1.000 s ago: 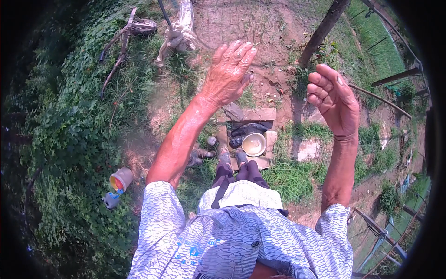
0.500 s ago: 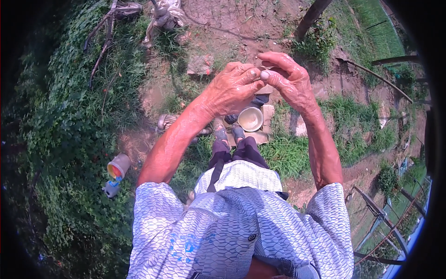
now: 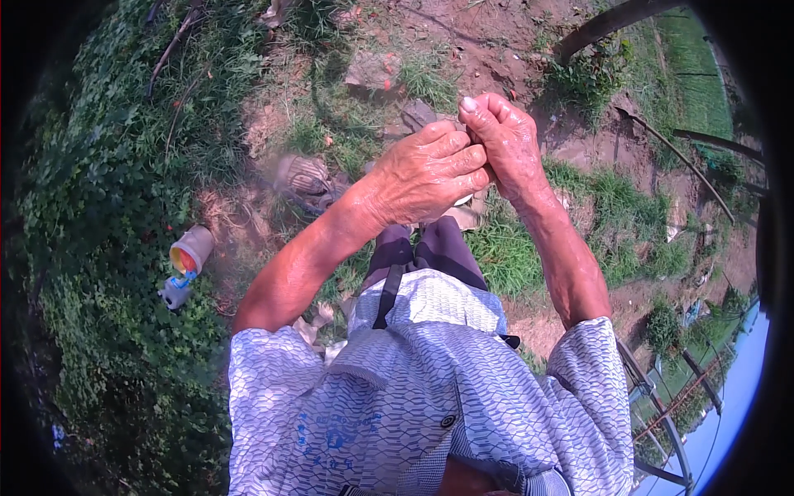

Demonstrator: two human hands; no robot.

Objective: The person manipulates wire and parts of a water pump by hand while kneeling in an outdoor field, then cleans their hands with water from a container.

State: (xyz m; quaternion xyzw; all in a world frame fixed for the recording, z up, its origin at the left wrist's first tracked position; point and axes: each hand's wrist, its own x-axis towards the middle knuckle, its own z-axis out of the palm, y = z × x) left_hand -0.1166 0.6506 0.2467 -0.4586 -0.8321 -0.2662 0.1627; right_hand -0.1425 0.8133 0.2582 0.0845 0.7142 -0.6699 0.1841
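My left hand [image 3: 434, 169] and my right hand [image 3: 506, 140] meet in front of me, both wet and shiny. The left one is closed, its curled fingers pressed against the right hand's fingers. My right hand is closed too, with its thumb pointing up and away from me. Whether anything small lies between them is hidden. Below the hands a sliver of a pale basin [image 3: 464, 199] shows; the rest of it is covered by them.
A whitish bucket [image 3: 197, 244] lies tipped at the left, beside a pale container [image 3: 174, 293] with something blue at it. A stone block [image 3: 372, 71] sits on the ground ahead. Dense green plants fill the left; a slanting trunk [image 3: 612, 26] stands far right.
My hands have come together from a looser, fingertip-touching pose, and both have closed. My view has shifted, so the basin is now mostly covered.
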